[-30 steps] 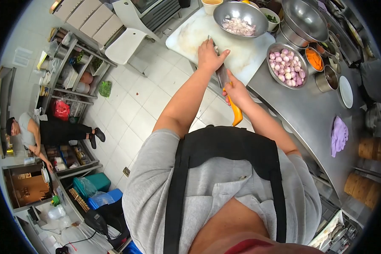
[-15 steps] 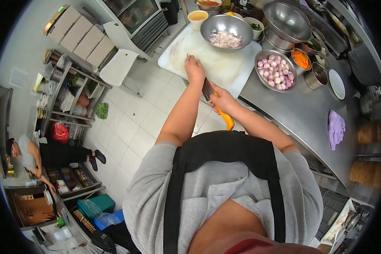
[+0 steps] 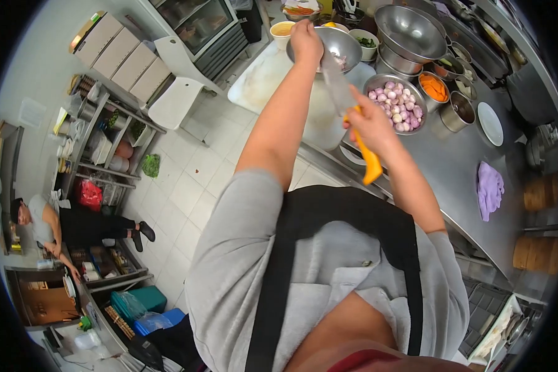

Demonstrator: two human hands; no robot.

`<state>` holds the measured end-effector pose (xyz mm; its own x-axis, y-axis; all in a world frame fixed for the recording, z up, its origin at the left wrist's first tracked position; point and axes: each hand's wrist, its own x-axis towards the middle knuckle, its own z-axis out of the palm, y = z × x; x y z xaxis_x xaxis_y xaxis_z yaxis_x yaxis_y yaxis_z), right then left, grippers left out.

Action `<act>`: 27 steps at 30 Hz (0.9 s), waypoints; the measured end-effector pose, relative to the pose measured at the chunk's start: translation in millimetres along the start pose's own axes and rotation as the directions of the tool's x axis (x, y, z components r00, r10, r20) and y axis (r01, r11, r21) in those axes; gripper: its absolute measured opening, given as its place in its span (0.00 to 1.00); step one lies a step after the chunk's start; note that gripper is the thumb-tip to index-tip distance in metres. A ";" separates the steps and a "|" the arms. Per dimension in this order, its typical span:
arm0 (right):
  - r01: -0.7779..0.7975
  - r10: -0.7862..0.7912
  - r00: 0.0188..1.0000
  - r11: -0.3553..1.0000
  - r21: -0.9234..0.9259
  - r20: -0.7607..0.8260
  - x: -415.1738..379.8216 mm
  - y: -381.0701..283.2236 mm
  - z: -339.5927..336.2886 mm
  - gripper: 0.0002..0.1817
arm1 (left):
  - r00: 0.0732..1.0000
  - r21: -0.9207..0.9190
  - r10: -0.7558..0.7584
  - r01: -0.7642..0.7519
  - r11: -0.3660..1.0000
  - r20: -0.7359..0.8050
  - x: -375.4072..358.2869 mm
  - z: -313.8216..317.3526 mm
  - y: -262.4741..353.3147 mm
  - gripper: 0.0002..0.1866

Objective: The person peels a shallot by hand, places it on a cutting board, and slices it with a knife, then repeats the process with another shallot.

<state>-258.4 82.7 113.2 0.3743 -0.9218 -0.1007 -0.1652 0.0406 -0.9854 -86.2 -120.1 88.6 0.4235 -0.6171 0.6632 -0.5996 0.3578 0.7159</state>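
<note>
My right hand (image 3: pixel 373 124) is wrapped round the orange-yellow handle of a kitchen knife (image 3: pixel 336 85). Its broad blade points up and left, across the edge of a steel bowl (image 3: pixel 347 42) holding chopped shallots (image 3: pixel 340 61). At the left rim of that bowl is my left hand (image 3: pixel 307 42), fingers curled; what they hold, if anything, is hidden. Below lies a white cutting board (image 3: pixel 260 80). Right of the blade stands a second steel bowl (image 3: pixel 425 118) full of whole peeled shallots (image 3: pixel 398 102).
A cup of yellow liquid (image 3: pixel 283 29) stands beside the left hand. Sliced carrots (image 3: pixel 434 87), a metal pot (image 3: pixel 459 111), a white plate (image 3: pixel 491 123) and a purple cloth (image 3: pixel 490 191) sit on the steel counter (image 3: pixel 452 167). Another person (image 3: pixel 49 223) stands far left.
Both hands have moved forward. My left hand went from over the board's near edge to the chopped-shallot bowl. The knife swung up and right, its blade now beside that bowl.
</note>
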 end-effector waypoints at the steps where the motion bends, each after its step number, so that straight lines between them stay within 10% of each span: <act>1: -0.009 0.008 0.999 0.999 -0.041 -0.042 -11.0 -3.9 -8.5 0.32 | 0.995 -0.061 -0.097 0.099 0.993 0.034 8.4 7.7 -6.6 0.14; 2: -0.022 0.015 0.996 0.996 -0.081 -0.087 -21.6 -6.0 -15.5 0.32 | 0.994 -0.057 -0.103 0.104 0.993 0.033 16.3 11.8 -15.4 0.14; 4: -0.024 0.012 0.992 0.995 -0.093 -0.128 -40.5 -5.5 -27.2 0.31 | 0.817 0.489 -0.188 -0.128 0.863 0.546 23.2 14.6 -25.3 0.13; 6: -0.022 0.002 0.982 0.995 -0.101 -0.186 -53.3 -3.4 -38.1 0.31 | 0.843 0.466 -0.188 -0.082 0.881 0.503 29.9 19.8 -18.0 0.11; 8: -0.031 0.012 0.973 0.996 -0.080 -0.230 -62.7 -0.4 -48.3 0.32 | 0.957 0.138 0.289 -0.291 0.947 0.030 37.9 23.9 -1.0 0.09; 10: -0.018 0.000 0.968 0.997 -0.071 -0.251 -66.5 9.0 -54.5 0.32 | 0.903 0.007 0.408 -0.411 0.912 -0.136 40.6 22.7 7.4 0.06; 12: -0.008 -0.010 0.962 0.998 -0.065 -0.272 -66.8 21.0 -58.3 0.32 | 0.965 0.043 0.252 -0.249 0.968 -0.080 43.5 33.4 -1.7 0.09; 13: -0.025 0.006 0.968 0.997 -0.073 -0.250 -65.9 27.4 -57.6 0.32 | 0.967 0.241 0.177 -0.218 0.946 0.181 38.6 44.5 -33.8 0.15; 14: -0.041 0.021 0.972 0.996 -0.080 -0.234 -68.5 29.5 -57.0 0.32 | 0.679 0.480 -0.146 -0.334 0.811 0.719 41.1 46.8 -51.9 0.20; 15: -0.101 0.077 0.966 0.991 -0.086 -0.247 -73.2 24.4 -52.9 0.33 | 0.626 0.564 -0.219 -0.427 0.707 0.748 27.2 47.3 -59.5 0.20; 19: -0.027 0.020 0.983 0.999 -0.038 -0.184 -81.2 44.9 -55.2 0.33 | 0.881 0.324 -0.099 -0.063 0.944 0.462 24.4 40.9 -45.3 0.11; 23: -0.062 0.060 0.988 0.998 -0.011 -0.144 -89.6 51.7 -58.3 0.33 | 0.885 0.608 -0.178 -0.138 0.781 0.430 18.3 23.1 4.3 0.17; 25: -0.063 0.064 0.988 0.998 0.007 -0.138 -93.6 56.2 -62.2 0.33 | 0.802 0.606 0.433 -0.595 0.528 0.411 1.0 20.0 9.4 0.17; 27: -0.068 0.078 0.975 0.996 0.057 -0.206 -99.3 65.0 -72.5 0.31 | 0.800 0.542 0.427 -0.599 0.589 0.421 -12.4 24.9 44.3 0.14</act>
<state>-372.4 149.0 69.1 0.1643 -0.9754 -0.1472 -0.1381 0.1250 -0.9825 -134.9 -114.1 106.7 -0.2031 -0.6361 0.7444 -0.9751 0.2009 -0.0944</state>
